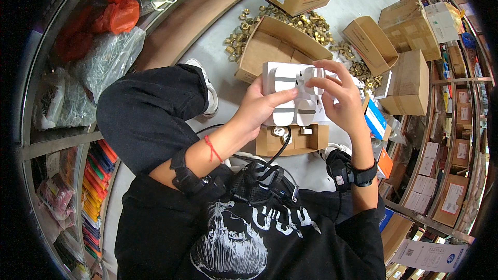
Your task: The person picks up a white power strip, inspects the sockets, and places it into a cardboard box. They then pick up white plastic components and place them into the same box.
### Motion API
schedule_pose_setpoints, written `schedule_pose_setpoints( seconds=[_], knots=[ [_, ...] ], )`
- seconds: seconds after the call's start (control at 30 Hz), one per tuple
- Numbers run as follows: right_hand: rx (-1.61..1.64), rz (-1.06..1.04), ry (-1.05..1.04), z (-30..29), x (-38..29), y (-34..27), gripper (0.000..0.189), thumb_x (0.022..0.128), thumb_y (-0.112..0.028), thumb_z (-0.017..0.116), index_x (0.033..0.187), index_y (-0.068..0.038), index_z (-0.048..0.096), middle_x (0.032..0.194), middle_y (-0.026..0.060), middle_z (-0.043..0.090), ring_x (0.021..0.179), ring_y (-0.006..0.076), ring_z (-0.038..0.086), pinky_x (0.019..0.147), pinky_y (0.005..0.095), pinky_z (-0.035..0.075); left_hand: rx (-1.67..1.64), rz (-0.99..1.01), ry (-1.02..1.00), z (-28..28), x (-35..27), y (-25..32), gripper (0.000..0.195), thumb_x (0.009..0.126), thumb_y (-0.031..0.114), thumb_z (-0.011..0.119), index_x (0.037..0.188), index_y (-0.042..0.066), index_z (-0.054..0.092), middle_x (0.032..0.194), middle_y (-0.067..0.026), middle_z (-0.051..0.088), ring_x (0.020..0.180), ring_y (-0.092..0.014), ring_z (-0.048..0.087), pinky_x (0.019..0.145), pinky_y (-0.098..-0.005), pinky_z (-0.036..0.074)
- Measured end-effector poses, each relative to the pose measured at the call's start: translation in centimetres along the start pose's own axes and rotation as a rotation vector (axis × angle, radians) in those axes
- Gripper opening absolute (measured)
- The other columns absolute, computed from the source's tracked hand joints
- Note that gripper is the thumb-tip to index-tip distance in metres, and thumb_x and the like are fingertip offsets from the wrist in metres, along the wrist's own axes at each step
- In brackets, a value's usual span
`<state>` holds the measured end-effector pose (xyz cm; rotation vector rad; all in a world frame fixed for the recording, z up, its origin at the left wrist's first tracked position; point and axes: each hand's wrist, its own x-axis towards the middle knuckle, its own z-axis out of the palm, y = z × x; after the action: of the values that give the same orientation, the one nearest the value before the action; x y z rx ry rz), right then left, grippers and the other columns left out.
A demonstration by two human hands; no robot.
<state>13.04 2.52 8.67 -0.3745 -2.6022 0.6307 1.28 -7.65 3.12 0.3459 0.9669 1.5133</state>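
My left hand (256, 107) grips a white electrical socket block (267, 70) by its left side, the thumb lying across its face. Several white plug-like pieces with grey stripes, among them a larger one (284, 90), sit on that face. My right hand (338, 95) has its thumb and fingers around a round white plug (311, 79) at the block's upper right. Whether that plug is fully seated I cannot tell. Below the block, a shallow cardboard box (317, 140) holds a few white plugs (278, 131). A black cable (283, 148) runs close by.
Brass hex nuts (315, 27) lie heaped on the floor around open cardboard boxes (268, 35), (297, 4). Closed cartons (408, 85) stand at right before loaded shelves (439, 163). Shelving at left holds clear bags of screws (111, 60) and a red plastic bag (120, 11).
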Motion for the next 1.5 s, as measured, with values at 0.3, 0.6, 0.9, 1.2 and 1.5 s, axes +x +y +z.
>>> schedule_pose_setpoints(
  seconds=[0.3, 0.6, 0.9, 1.2, 1.5],
  knots=[
    [0.014, 0.111, -0.073, 0.4, -0.3, -0.4, 0.040, 0.056, 0.014, 0.037, 0.083, -0.009, 0.056, 0.097, 0.0107, 0.045, 0.084, 0.0250, 0.049, 0.067, 0.0304, 0.044, -0.022, -0.030, 0.025, -0.1, 0.1, -0.3, 0.038, 0.065, 0.012, 0.059, 0.096, 0.002, 0.040, 0.088, -0.0059, 0.050, 0.079, -0.012, 0.050, 0.065, -0.0249, 0.043],
    [0.002, 0.081, 0.032, 0.1, -1.3, 0.2, 0.054, 0.061, 0.011, 0.040, 0.111, -0.008, 0.036, 0.107, 0.0124, 0.043, 0.096, 0.0245, 0.045, 0.073, 0.0298, 0.040, -0.028, -0.068, 0.020, -0.5, 0.2, -0.3, 0.037, 0.065, 0.013, 0.059, 0.096, 0.003, 0.041, 0.088, -0.0056, 0.050, 0.079, -0.013, 0.051, 0.066, -0.0246, 0.043],
    [0.023, 0.800, 0.655, 0.2, -11.9, 12.2, 0.010, 0.071, -0.007, 0.048, 0.080, -0.003, 0.049, 0.070, 0.0049, 0.054, 0.061, 0.0091, 0.050, 0.053, 0.0198, 0.038, -0.061, -0.002, 0.096, -1.4, 0.8, 0.3, 0.036, 0.065, 0.010, 0.060, 0.096, 0.003, 0.042, 0.090, -0.0079, 0.051, 0.081, -0.015, 0.051, 0.070, -0.0246, 0.042],
    [0.447, 1.348, -0.430, 17.6, -21.8, 14.3, 0.062, 0.059, -0.021, 0.063, 0.110, -0.001, 0.034, 0.104, 0.0165, 0.043, 0.089, 0.0220, 0.046, 0.072, 0.0295, 0.039, -0.048, -0.045, 0.175, -1.4, 0.6, 0.3, 0.041, 0.066, 0.009, 0.058, 0.099, -0.001, 0.036, 0.093, -0.0099, 0.049, 0.083, -0.016, 0.050, 0.072, -0.0267, 0.042],
    [0.115, 1.099, -0.101, 22.9, -26.1, 13.8, 0.060, 0.044, -0.017, 0.068, 0.092, 0.000, 0.037, 0.079, 0.0185, 0.050, 0.076, 0.0326, 0.048, 0.066, 0.0366, 0.040, 0.017, -0.077, 0.146, -1.3, 0.6, 0.0, 0.038, 0.070, 0.008, 0.052, 0.104, 0.002, 0.034, 0.097, -0.0086, 0.046, 0.086, -0.018, 0.048, 0.072, -0.0294, 0.043]
  ],
)
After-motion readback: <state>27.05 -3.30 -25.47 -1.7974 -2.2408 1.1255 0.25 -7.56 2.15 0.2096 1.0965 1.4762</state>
